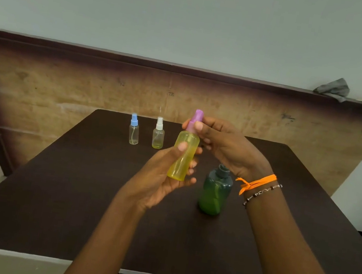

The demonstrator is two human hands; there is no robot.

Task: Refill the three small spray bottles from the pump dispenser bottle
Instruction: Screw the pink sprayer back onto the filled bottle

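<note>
My left hand (158, 180) grips the body of a small spray bottle (183, 158) full of yellow liquid, held tilted above the table. My right hand (223, 148) pinches the bottle's purple spray cap (195, 119) between thumb and fingers. The green pump dispenser bottle (215, 193) with a dark head stands on the table just below my right wrist. Two more small spray bottles stand at the far side: one with a blue cap (134, 130), nearly clear, and one with a white cap (158, 134) holding a little yellow liquid.
The dark brown table (72, 190) has its front edge close to me and a wooden panel (65, 85) behind it. Grey and beige cloths (334, 89) lie on the panel's top at the right. My knees show under the table's front edge.
</note>
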